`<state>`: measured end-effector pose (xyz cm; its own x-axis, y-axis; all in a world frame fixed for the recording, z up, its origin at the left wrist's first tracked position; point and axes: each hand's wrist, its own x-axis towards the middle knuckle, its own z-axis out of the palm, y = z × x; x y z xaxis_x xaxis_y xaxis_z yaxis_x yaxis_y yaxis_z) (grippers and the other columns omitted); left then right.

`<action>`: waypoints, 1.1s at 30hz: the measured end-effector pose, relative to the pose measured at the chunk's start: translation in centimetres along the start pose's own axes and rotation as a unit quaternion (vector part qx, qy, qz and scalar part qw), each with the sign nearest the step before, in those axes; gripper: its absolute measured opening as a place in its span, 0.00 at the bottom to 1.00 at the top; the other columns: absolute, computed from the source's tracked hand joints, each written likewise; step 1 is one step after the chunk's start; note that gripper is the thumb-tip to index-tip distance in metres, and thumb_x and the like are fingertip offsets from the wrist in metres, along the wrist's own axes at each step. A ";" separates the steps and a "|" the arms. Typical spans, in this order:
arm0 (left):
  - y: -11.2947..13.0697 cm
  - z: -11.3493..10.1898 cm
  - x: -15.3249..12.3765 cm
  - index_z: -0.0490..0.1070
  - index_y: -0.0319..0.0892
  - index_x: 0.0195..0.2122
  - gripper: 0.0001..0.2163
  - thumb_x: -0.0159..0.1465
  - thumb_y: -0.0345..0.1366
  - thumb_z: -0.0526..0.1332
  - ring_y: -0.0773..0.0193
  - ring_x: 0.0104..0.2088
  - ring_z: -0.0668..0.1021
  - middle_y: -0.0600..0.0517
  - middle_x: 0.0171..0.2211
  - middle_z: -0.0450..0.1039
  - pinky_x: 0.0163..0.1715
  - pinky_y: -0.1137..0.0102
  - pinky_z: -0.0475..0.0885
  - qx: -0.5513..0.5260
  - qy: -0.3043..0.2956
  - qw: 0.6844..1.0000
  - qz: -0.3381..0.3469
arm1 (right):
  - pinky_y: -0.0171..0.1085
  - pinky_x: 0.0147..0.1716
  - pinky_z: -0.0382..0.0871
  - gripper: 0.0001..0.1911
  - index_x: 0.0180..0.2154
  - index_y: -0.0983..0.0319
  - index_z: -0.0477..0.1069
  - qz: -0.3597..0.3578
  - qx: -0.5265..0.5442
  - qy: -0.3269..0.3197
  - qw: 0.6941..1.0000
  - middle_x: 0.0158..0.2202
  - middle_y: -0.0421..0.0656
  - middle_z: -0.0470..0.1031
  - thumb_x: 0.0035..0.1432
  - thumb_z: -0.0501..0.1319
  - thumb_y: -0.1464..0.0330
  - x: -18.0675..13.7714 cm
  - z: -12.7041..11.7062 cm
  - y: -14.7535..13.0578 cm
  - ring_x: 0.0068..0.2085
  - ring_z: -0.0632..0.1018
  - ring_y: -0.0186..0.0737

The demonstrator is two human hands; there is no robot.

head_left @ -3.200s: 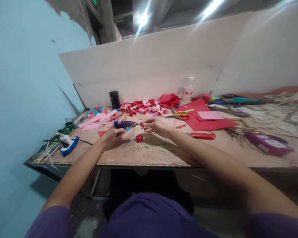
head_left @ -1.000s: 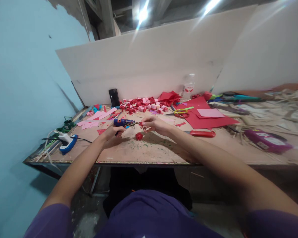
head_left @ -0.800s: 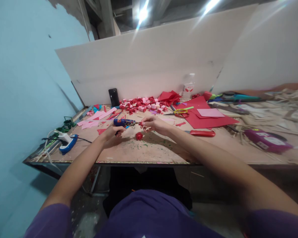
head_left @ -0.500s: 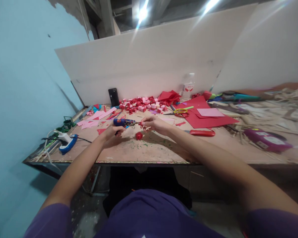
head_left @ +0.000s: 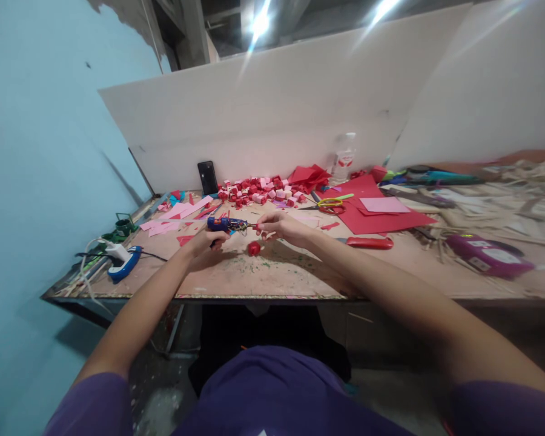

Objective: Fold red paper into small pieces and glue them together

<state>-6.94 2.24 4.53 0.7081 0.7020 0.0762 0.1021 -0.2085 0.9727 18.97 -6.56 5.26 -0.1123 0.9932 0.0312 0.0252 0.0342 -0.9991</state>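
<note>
Gripping a blue glue gun (head_left: 224, 224), the left hand (head_left: 205, 242) sits closed around the handle, forearm reaching in from the near left, wrist low over the table (head_left: 300, 275). The nozzle points right, toward the right hand (head_left: 280, 227).

Right hand: arm extended from the near right, elbow bent, fingers curled together and pinched on a small red paper piece (head_left: 258, 227) held at the nozzle tip. Whether nozzle and piece actually touch cannot be told at this size.

Hands: close together at the middle of the table, each clamped on its own item.

Red paper ball (head_left: 254, 248): lying on the table just near of both hands, untouched.

Items beyond, far side:
- Heap of small red and pink paper cubes (head_left: 261, 191), centre far.
- Black phone (head_left: 208, 178), upright against the white board (head_left: 272, 121), left of the heap.
- Crumpled red paper (head_left: 309, 177) and a clear bottle (head_left: 344, 160), right of the heap.

Items right:
- Scissors with yellow and red handles (head_left: 331, 204), beside the red paper sheets (head_left: 381, 219).
- A pink sheet (head_left: 384, 205) lying on those red sheets.
- Red-handled cutter (head_left: 367, 243), near of the sheets.
- Purple tool (head_left: 488, 255), well to the right.

Items left:
- Pink paper strips (head_left: 172, 218).
- Blue and white device (head_left: 122, 260) with cable, at the left edge.
</note>
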 end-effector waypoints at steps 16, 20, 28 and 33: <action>0.0 -0.2 -0.1 0.62 0.43 0.11 0.15 0.51 0.39 0.64 0.68 0.18 0.63 0.53 0.13 0.60 0.22 0.68 0.59 0.025 0.012 1.000 -0.003 | 0.35 0.31 0.76 0.09 0.32 0.63 0.81 -0.004 -0.008 -0.006 1.000 0.30 0.45 0.80 0.49 0.75 0.65 -0.1 0.3 -0.3 0.30 0.78 0.36; -0.1 -0.3 -0.1 0.62 0.43 0.12 0.15 0.52 0.38 0.64 0.68 0.18 0.64 0.53 0.13 0.59 0.23 0.68 0.61 0.024 0.007 1.000 0.004 | 0.34 0.29 0.76 0.10 0.31 0.63 0.81 -0.006 -0.010 -0.006 1.000 0.30 0.45 0.79 0.49 0.75 0.66 -0.1 0.4 -0.3 0.30 0.78 0.36; 0.0 0.0 -0.1 0.61 0.43 0.13 0.16 0.51 0.40 0.65 0.70 0.17 0.62 0.55 0.13 0.58 0.22 0.69 0.61 0.013 0.005 1.000 0.000 | 0.35 0.33 0.78 0.09 0.33 0.62 0.81 -0.010 -0.029 -0.011 0.999 0.33 0.45 0.79 0.51 0.75 0.65 0.2 -0.1 0.4 0.33 0.79 0.37; 0.1 0.0 0.0 0.60 0.43 0.13 0.16 0.50 0.39 0.65 0.70 0.16 0.62 0.55 0.13 0.57 0.21 0.69 0.59 0.012 0.004 1.000 0.002 | 0.35 0.32 0.78 0.10 0.33 0.61 0.81 -0.013 -0.036 -0.013 0.999 0.32 0.45 0.80 0.51 0.76 0.63 0.3 -0.1 0.5 0.31 0.78 0.37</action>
<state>-6.93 2.18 4.61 0.7034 0.7061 0.0810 0.1172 -0.2277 0.9667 19.09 -6.25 4.79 -0.1386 0.9888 0.0552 0.0930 0.0685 -0.9933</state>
